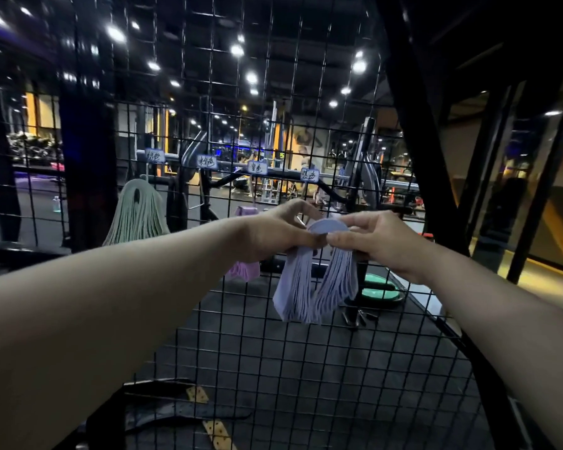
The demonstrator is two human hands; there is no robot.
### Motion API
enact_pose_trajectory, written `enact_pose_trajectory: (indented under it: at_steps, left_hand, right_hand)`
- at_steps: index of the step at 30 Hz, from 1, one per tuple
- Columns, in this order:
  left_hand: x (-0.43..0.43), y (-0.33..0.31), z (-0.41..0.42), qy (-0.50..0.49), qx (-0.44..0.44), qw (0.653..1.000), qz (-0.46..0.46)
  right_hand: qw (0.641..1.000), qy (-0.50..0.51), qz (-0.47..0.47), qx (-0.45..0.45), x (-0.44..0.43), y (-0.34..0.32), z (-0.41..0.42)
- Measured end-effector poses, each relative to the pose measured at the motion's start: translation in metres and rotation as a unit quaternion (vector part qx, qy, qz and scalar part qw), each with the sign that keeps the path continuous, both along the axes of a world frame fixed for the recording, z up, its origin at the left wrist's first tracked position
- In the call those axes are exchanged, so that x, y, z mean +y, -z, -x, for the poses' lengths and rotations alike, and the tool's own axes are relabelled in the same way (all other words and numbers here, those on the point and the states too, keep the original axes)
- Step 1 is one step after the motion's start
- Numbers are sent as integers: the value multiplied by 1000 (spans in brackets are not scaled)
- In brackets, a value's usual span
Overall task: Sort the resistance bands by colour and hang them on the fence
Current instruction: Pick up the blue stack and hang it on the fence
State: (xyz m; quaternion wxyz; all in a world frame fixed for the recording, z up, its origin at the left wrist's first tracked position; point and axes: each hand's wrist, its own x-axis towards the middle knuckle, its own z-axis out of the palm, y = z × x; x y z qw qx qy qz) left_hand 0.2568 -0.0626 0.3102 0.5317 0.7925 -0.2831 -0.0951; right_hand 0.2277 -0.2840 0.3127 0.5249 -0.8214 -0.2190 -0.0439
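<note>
A thick bundle of pale blue resistance bands hangs in front of the black wire fence, under the rightmost paper label. My left hand pinches the bundle's folded top from the left. My right hand pinches the same fold from the right. A bundle of green bands hangs on the fence at the left. A pink bundle hangs behind my left wrist, partly hidden.
Three more paper labels are fixed in a row on the fence. A black steel post slants at the right. Gym machines stand beyond the mesh, and a green-topped object lies on the floor behind it.
</note>
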Motion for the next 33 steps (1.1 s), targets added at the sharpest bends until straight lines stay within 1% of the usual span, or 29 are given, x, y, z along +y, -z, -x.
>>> enact_pose_trajectory:
  at_steps: [3,7,12,19,23,28,31,33]
  left_hand:
    - [2,7,-8,-4,-12,1000,10]
    - [2,-4,-21,-23,-43,999,2]
    - [2,-29,-35,-68,-83,994,6]
    - [-5,-39,-66,-114,-106,988,17]
    - [-9,-39,-81,-128,-119,985,8]
    - [-17,-31,-97,-151,-129,980,1]
    - [-18,-26,-104,-152,-121,981,-10]
    - [-17,-23,-107,-153,-113,982,-8]
  right_hand:
    - [999,-2,52,8,0,3,-6]
    - [996,11,90,-13,2,-4,-21]
    - [994,16,101,-37,7,-27,-45]
    - [990,20,137,-39,16,-42,-83]
    - [986,35,154,-47,17,-40,-103]
    - [985,42,162,-31,20,-33,-119]
    - [983,47,175,-26,20,-26,-129]
    - [985,43,168,-15,18,-23,-134]
